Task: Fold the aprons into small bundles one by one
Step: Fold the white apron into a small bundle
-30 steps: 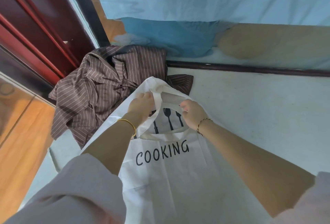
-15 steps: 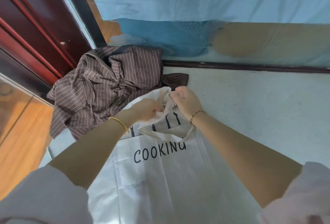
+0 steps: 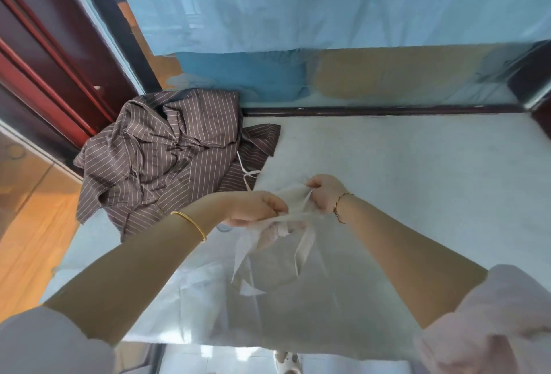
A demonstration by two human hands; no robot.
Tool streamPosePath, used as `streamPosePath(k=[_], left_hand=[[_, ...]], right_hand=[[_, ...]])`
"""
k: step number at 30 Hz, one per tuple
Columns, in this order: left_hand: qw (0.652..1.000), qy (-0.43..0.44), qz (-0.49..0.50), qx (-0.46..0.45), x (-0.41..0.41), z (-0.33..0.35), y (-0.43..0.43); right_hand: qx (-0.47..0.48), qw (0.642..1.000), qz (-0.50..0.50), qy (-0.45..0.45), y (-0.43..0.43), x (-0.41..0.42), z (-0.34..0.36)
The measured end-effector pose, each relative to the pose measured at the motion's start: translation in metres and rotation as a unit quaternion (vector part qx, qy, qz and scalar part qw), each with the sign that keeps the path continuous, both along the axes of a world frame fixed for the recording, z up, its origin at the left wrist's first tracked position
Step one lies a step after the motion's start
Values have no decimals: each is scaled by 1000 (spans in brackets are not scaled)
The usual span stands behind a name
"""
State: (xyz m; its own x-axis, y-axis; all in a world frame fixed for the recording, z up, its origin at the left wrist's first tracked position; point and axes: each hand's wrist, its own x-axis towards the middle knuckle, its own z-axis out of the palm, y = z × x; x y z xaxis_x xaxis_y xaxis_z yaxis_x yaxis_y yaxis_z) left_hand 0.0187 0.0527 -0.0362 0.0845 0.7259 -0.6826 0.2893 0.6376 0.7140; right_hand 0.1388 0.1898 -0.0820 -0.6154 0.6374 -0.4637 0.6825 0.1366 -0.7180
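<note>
A white apron point(image 3: 286, 308) lies spread on the white padded surface point(image 3: 417, 171) in front of me, plain side up. My left hand point(image 3: 253, 208) and my right hand point(image 3: 325, 192) both grip its bunched top part and straps, held a little above the cloth. Loose white straps point(image 3: 302, 250) hang down between my hands. A brown striped apron point(image 3: 167, 159) lies crumpled at the back left, and a thin white tie point(image 3: 247, 177) lies across its right edge.
A dark wooden rail point(image 3: 381, 110) borders the far side of the surface, with a pale blue curtain point(image 3: 328, 4) behind it. Dark red wooden framing point(image 3: 44, 54) stands at left, with orange wood floor point(image 3: 26, 242) below. A shoe point(image 3: 287, 361) shows at the bottom.
The printed COOKING face is no longer visible; the apron's top has been gathered and turned, and both hands have moved right and slightly forward with the straps.
</note>
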Motion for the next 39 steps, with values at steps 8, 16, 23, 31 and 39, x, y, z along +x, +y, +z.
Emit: streamPosePath(k=[8, 16, 23, 31, 39], left_hand=[[997, -65, -39, -36, 204, 2, 24], [981, -128, -132, -62, 347, 0, 20], [986, -111, -111, -59, 340, 2, -3], [994, -66, 75, 42, 290, -1, -43], [821, 428, 131, 355, 255, 53, -27]], right_hand=[[83, 995, -45, 10, 6, 184, 19], [89, 934, 137, -318, 0, 369, 43], [-1, 823, 298, -485, -34, 425, 69], [172, 934, 114, -292, -35, 398, 52], [407, 906, -60, -102, -32, 353, 106]])
